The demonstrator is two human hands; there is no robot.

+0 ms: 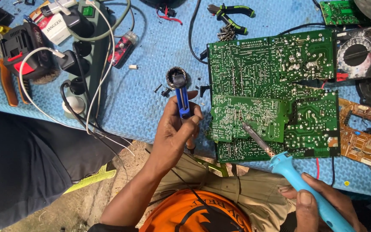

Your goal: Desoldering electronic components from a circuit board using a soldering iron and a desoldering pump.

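Blue soldering iron in right hand (tip on board)

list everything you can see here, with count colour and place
big circuit board: 1, green, centre right on the mat
small circuit board: 1, green, lying on the big one
brown circuit board: 1, brown, right edge
soldering iron: 1, light blue handle, tip on the small circuit board
blue tool: 1, blue and black, centre
pliers: 1, black and green, top centre
meter: 1, dark with round dial, top right
power strip: 1, grey-green, top left
mat: 1, blue, under everything
left hand: 1, grip around the blue tool
right hand: 1, grip around the soldering iron
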